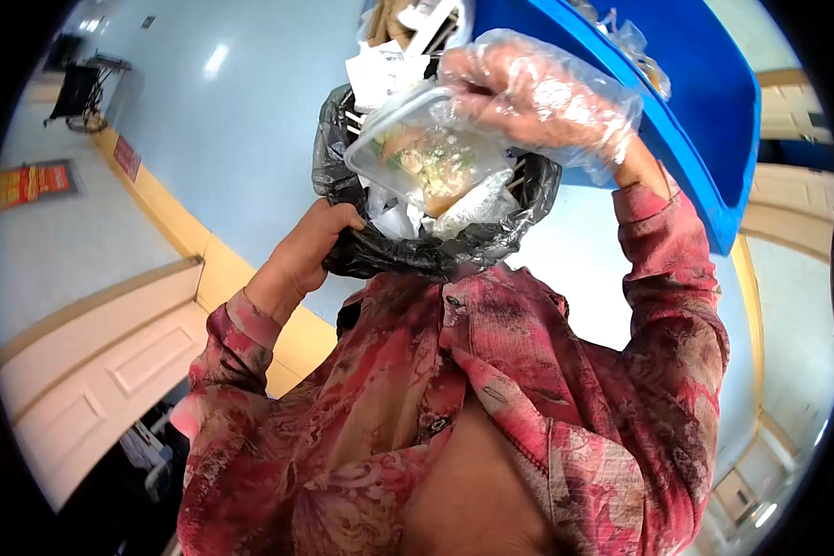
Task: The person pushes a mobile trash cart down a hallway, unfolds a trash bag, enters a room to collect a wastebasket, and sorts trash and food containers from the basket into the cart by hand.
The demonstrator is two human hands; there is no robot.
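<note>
My left hand (310, 243), bare, grips the rim of a waste basket lined with a black garbage bag (343, 167). In my right hand (528, 93), which wears a clear plastic glove, is the edge of a clear plastic food container (371, 153). Food scraps (431, 167) show in or through that container, which is tilted over the basket's mouth. Beneath it lies a crumpled clear plastic wrapper (477, 204) with white tissue (397, 221) beside it. A white paper piece (385, 74) sticks up at the basket's far side.
A large blue bin (704, 139) stands at the right, with plastic waste (635, 46) inside. Beyond the basket is another container of cardboard and paper (398, 18). A wheelchair (82, 93) is at the far left, and a pale door (111, 371) lies lower left.
</note>
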